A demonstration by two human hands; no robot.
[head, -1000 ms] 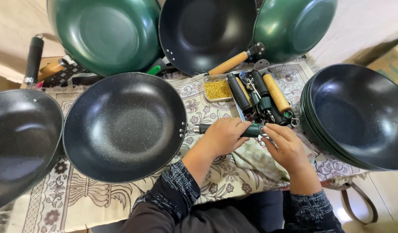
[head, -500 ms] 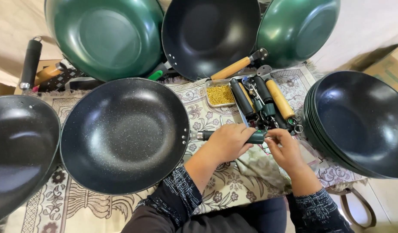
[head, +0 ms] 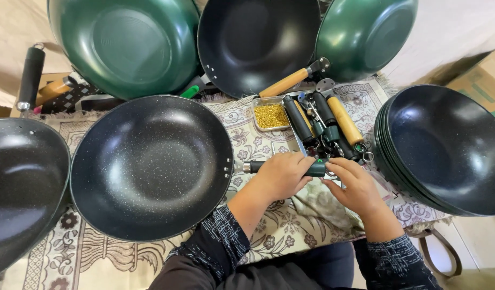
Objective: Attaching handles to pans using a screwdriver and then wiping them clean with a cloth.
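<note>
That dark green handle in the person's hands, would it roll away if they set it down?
Probably: the green handle looks round like a cylinder, so it could roll. The patterned cloth might slow it. It appears rigid, since the left hand and right hand grip it without bending it.

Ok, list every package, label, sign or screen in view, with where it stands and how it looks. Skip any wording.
Cardboard box: far right edge, behind the stack of dark woks; brown, only a corner shows, with a small green patch at its lower edge.
Clear plastic tray: on the patterned cloth beside the loose handles; shallow, rectangular, holding small yellow pieces.
No signs or screens.
</note>
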